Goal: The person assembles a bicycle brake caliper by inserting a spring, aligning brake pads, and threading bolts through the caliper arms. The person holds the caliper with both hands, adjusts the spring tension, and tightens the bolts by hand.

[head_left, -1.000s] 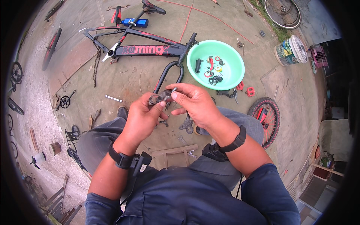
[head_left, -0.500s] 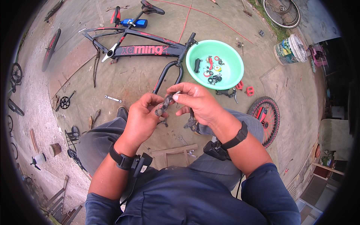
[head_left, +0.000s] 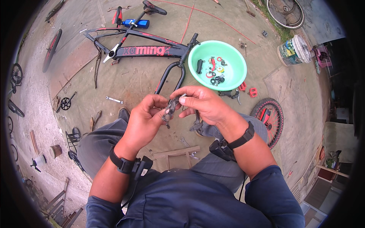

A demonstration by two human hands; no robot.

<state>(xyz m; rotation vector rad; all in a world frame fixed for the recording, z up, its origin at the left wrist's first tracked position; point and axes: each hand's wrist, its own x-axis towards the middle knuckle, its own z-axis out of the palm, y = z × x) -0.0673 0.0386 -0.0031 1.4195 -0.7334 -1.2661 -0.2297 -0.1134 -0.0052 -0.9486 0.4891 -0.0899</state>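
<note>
- Head view: left hand (head_left: 146, 118) and right hand (head_left: 203, 105) grasp one dark metal part (head_left: 173, 106) with their fingers.
- Dark metal part is between them, above the floor (head_left: 125, 85).
- Green basin (head_left: 236, 70) holds small pieces (head_left: 200, 66) beside bike frame (head_left: 176, 51).

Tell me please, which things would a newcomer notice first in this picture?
The mint-green basin stands out first, right of the black-and-red bicycle frame, with small parts lying in it. At the picture's middle, the left hand and right hand hold a small dark part between them. Lower right of the basin lies a red-and-black wheel.
</note>
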